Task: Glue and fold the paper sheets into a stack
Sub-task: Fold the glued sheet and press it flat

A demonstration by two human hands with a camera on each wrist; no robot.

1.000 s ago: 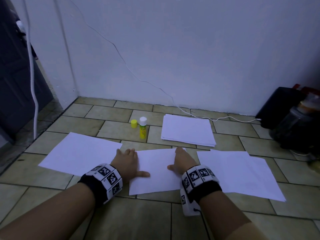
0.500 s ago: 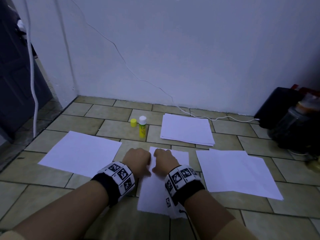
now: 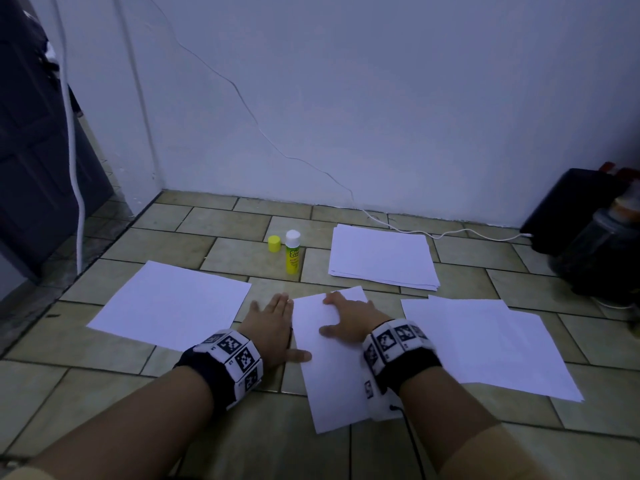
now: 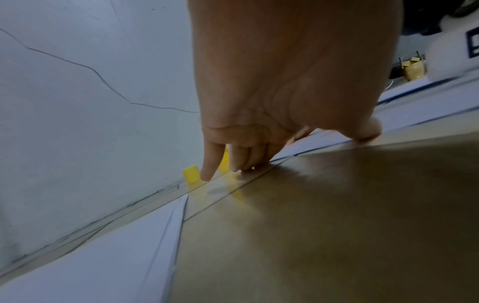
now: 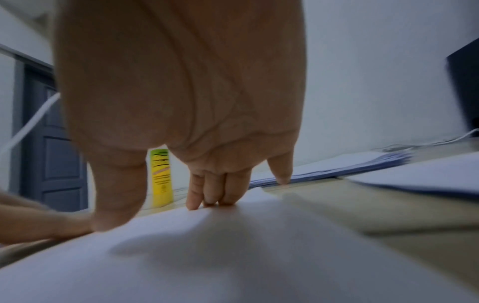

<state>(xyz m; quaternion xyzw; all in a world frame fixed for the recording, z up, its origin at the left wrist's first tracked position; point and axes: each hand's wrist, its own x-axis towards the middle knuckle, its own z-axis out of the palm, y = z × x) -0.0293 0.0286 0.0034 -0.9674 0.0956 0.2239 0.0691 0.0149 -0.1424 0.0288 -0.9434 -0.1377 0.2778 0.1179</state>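
Observation:
A folded white sheet point(image 3: 329, 368) lies lengthwise on the tiled floor in front of me. My right hand point(image 3: 346, 318) rests flat on its far right part, with straight fingers point(image 5: 207, 194) pressing the paper point(image 5: 233, 256). My left hand point(image 3: 273, 327) lies flat on the floor along the sheet's left edge, its thumb touching that edge. An uncapped yellow glue stick point(image 3: 292, 252) stands beyond my hands with its yellow cap point(image 3: 274, 243) beside it. A stack of white sheets point(image 3: 382, 258) sits further back on the right.
A single white sheet point(image 3: 169, 303) lies to the left and overlapping sheets point(image 3: 485, 341) to the right. A white cable point(image 3: 433, 233) runs along the wall base to dark objects point(image 3: 588, 230) at the right. A dark door point(image 3: 34, 168) stands at the left.
The sheet between my hands went from a wide shape to a narrow lengthwise one. Both hands came together at its far end, then spread flat, the left sliding to its left edge.

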